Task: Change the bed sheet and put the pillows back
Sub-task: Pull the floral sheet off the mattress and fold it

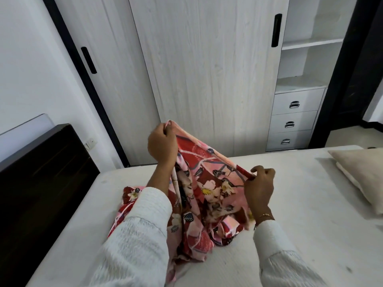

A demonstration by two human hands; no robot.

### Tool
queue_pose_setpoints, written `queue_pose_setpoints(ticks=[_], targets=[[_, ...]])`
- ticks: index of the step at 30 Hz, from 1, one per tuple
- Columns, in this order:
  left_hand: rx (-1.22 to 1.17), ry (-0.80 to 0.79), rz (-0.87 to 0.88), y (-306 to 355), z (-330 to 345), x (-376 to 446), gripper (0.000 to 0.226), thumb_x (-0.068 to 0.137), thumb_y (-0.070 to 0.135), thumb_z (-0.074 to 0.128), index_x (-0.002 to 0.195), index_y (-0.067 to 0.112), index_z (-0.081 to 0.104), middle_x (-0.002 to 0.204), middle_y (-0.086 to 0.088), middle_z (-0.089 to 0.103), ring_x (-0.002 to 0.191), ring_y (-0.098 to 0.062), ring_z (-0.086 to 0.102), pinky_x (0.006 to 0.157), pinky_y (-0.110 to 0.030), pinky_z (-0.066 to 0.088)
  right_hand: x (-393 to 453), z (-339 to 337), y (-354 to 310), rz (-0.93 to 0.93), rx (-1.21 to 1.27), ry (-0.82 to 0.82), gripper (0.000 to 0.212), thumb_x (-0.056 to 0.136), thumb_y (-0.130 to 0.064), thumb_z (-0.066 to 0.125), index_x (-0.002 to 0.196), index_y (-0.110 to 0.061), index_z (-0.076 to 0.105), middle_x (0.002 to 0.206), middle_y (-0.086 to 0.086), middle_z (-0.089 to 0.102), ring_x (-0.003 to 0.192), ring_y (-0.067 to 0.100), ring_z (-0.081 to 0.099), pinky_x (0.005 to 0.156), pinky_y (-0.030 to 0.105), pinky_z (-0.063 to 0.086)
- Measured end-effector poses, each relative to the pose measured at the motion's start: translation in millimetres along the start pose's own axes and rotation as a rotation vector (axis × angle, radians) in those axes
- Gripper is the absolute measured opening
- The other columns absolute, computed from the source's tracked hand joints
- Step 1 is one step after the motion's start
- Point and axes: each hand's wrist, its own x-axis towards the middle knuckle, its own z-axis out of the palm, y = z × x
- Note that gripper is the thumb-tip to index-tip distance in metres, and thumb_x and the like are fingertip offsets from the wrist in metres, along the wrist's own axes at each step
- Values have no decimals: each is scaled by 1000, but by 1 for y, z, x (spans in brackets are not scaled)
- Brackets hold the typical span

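We stand at the side of a bare mattress (290, 204), its off-white cover finely ribbed and faintly smudged, and lift a floral bed sheet (207, 183) above it. The sheet is thin, smooth printed cloth in red and pink, patterned with cream blossoms, dark veined leaves and pale branching lines; it hangs in soft creases and bunches in a crumpled heap on the mattress between our forearms.

Our left hand (162, 146) is raised highest, fingers curled tight around a folded pink edge of the sheet, which loops up just over the knuckles. Our right hand (260, 185) sits lower and to the right, thumb and fingers pinching the same edge where it narrows to a red hem. Between the two hands the cloth stretches in a sloping, taut line, and the rest falls below and toward us.

Both arms wear sleeves (143, 224) of white, crinkled textured fabric; a thin gold bracelet (265, 215) circles the right wrist.

A beige pillow (360, 175) with a smooth, slightly shiny case lies on the mattress at the far right, well apart from the sheet. A dark glossy wooden headboard (41, 172) stands at left. Behind the bed rises a pale wood-grain wardrobe (207, 69) with black recessed handles, open shelves and three drawers (294, 121) with metal pulls.
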Motion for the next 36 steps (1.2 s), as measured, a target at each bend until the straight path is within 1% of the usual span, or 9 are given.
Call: queue_pose_setpoints(ticks=[4,8,10,13,16,21,24,32,36], targets=[[190,-375,93,-12,4,-5,55,82,22,67,132,19,44,133,-5,40,107,-21,55,78,-24,37,5,5,-11,-51,224,-202,27,75,11,50,93,-1,66,93,18,67,90,33,59,71,27,39],[93,-953,305,-14,17,-44,79,71,22,79,139,27,40,141,6,45,126,-14,44,101,-22,31,-1,8,-37,-162,402,-393,27,74,14,53,93,-1,64,83,11,66,75,21,59,60,14,44],[35,-1107,284,-21,26,-63,71,69,19,79,133,25,49,129,2,58,116,-15,54,100,-28,41,-3,12,-42,-265,357,-370,23,72,11,60,91,0,64,83,7,63,74,17,55,59,13,39],[4,-997,274,-30,32,-80,35,74,21,70,109,17,66,99,-5,69,90,-22,62,78,-32,48,0,15,-35,-369,257,-238,22,68,9,65,87,-1,64,84,7,59,77,21,55,62,20,37],[43,-807,284,-31,28,-81,20,88,17,56,105,15,65,94,-7,69,86,-24,61,69,-27,41,6,11,-23,-379,165,-101,20,69,14,58,86,3,61,89,17,59,78,32,57,66,31,41],[41,-705,261,-16,18,-68,32,95,34,48,80,12,65,66,-8,61,69,-28,55,58,-30,32,9,16,-3,-269,104,-208,20,77,11,53,93,4,61,93,19,62,85,33,55,66,24,32],[159,-694,181,-13,15,-60,54,96,45,42,52,13,36,49,1,37,58,-24,41,50,-31,24,9,19,-2,-207,193,-254,22,81,12,48,96,4,62,93,17,65,82,28,55,65,21,32],[209,-425,-114,-25,11,-38,60,98,45,34,77,-2,64,68,-8,53,67,-26,50,57,-28,32,12,18,9,-124,282,-161,18,92,-3,50,91,7,65,89,18,67,74,19,50,59,16,28],[99,-192,-276,-34,15,-28,30,94,31,50,102,4,61,95,-11,61,86,-27,59,63,-26,38,16,14,2,-99,334,-91,29,89,-19,61,69,3,62,62,10,57,61,20,46,52,9,31]])
